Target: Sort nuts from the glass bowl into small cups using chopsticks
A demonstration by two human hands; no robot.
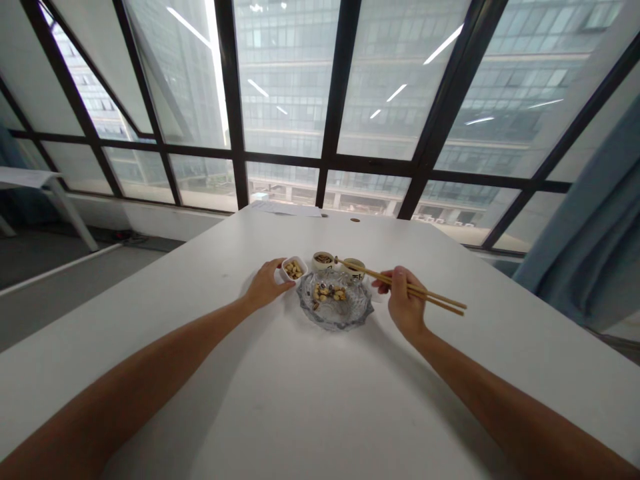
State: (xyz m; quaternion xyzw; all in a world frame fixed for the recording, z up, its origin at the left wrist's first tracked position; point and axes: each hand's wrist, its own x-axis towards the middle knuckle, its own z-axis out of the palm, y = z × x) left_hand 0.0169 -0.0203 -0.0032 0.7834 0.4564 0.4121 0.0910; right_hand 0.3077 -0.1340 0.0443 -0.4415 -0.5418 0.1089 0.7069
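My left hand [265, 285] grips the near side of a small white square dish [293, 268] filled with pale nuts. My right hand [404, 303] is closed around a pair of wooden chopsticks [400, 283], whose tips reach over toward a small round bowl [323, 260] holding dark pieces. Between my hands sits a clear glass plate [336, 311] with a scatter of mixed nuts and seeds on it. A second small round cup [356, 267] stands behind the plate, partly hidden by the chopsticks.
Everything rests on a long white table [280, 393]. Papers [280, 209] lie at its far edge by the large window. A blue curtain [590, 233] hangs at the right, and another white table [35, 180] stands at the far left.
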